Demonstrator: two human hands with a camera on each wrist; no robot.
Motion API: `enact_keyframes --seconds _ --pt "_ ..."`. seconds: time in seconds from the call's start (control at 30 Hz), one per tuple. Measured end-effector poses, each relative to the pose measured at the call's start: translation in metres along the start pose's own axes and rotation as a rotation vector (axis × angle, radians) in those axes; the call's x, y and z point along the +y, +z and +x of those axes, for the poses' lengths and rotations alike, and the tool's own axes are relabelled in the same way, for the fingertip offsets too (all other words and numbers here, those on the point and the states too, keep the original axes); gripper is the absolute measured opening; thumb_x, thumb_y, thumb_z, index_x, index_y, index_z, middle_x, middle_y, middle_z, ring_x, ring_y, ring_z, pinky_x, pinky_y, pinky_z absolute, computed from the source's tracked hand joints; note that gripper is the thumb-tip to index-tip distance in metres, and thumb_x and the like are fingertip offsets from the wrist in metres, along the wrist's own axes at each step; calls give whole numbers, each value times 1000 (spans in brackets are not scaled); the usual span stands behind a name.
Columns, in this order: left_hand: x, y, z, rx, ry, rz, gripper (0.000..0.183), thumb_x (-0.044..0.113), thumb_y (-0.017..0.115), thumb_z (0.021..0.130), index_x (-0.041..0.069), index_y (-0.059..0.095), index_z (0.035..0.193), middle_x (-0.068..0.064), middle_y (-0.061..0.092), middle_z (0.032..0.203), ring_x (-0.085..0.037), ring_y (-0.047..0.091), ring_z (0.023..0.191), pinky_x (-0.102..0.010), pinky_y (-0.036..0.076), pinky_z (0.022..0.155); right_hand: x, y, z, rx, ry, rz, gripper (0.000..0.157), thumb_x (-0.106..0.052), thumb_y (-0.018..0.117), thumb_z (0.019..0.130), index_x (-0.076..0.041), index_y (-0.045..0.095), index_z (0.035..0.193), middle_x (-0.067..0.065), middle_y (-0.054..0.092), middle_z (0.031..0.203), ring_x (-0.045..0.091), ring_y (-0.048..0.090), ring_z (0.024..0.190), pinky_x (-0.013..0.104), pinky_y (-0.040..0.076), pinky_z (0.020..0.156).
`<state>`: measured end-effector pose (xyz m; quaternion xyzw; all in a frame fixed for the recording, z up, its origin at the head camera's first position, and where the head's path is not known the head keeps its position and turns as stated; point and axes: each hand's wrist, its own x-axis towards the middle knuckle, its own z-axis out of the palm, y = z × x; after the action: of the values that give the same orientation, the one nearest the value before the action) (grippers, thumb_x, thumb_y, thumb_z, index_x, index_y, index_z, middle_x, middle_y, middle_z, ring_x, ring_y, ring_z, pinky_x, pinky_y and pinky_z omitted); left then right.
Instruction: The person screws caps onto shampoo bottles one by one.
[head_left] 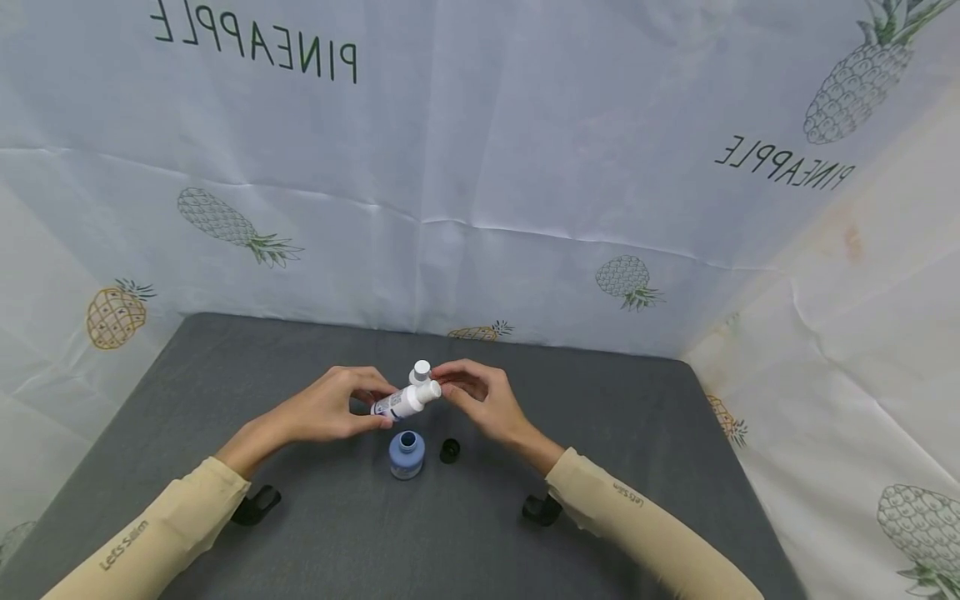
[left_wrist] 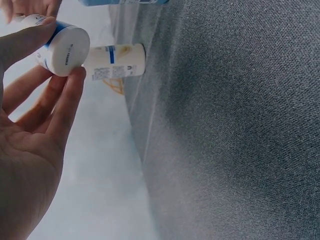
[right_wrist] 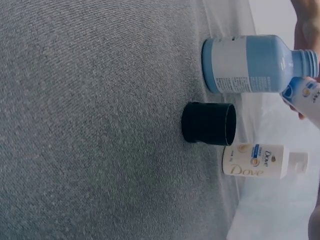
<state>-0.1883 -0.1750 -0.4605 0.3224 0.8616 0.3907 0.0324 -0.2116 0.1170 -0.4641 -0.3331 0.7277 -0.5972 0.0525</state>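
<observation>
My left hand (head_left: 337,406) grips a small white Dove bottle (head_left: 401,404) between thumb and fingers, tilted with its cap up and to the right. In the left wrist view its round white base (left_wrist: 71,52) faces the camera. The right hand (head_left: 483,402) has its fingers loosely bent, tips right at the capped end of that bottle. Behind it, a second white Dove bottle (right_wrist: 252,161) stands upright. Nearer the body stands a blue bottle (head_left: 407,461) with a pale label, its threaded neck uncapped. A black cap (right_wrist: 209,123) rests on the table beside it.
A dark grey cloth covers the table (head_left: 360,533). White curtains with pineapple prints (head_left: 480,167) hang behind and along the sides. Black straps (head_left: 257,505) sit at both wrists, below the beige sleeves (head_left: 637,517).
</observation>
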Motion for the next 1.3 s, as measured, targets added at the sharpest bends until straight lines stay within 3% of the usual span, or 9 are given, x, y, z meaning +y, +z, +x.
enact_keyframes --seconds 0.2,0.47,0.73,1.0,1.3 --pt "-1 1 0 5 6 0 33 19 88 93 9 81 124 0 78 112 -9 73 97 -44 69 85 1 -5 1 -87 -118 -7 35 8 70 100 6 68 135 29 69 135 35 70 127 44 61 111" --pt "-1 1 2 -5 0 8 34 19 88 93 11 81 125 2 78 112 -7 73 98 -36 69 86 3 -4 1 -86 -129 -39 32 5 73 99 7 71 131 26 71 128 24 74 119 38 64 106" --pt "1 0 2 -3 -1 2 33 17 88 92 10 81 124 1 78 111 -7 72 96 -39 69 85 3 1 1 -14 -46 -63 24 4 78 96 4 75 119 25 75 116 10 75 100 46 68 94" --pt "0 2 1 -18 6 3 32 18 88 93 9 82 123 0 78 110 -7 72 95 -39 69 84 5 5 1 39 48 -132 13 -5 82 95 -2 76 107 18 77 102 5 72 90 30 67 87" --pt "-1 4 3 -24 -14 16 33 20 89 91 10 82 122 1 78 111 -6 72 96 -40 69 86 7 8 1 67 101 -147 9 -12 82 97 -5 77 101 15 78 97 7 73 84 32 67 80"
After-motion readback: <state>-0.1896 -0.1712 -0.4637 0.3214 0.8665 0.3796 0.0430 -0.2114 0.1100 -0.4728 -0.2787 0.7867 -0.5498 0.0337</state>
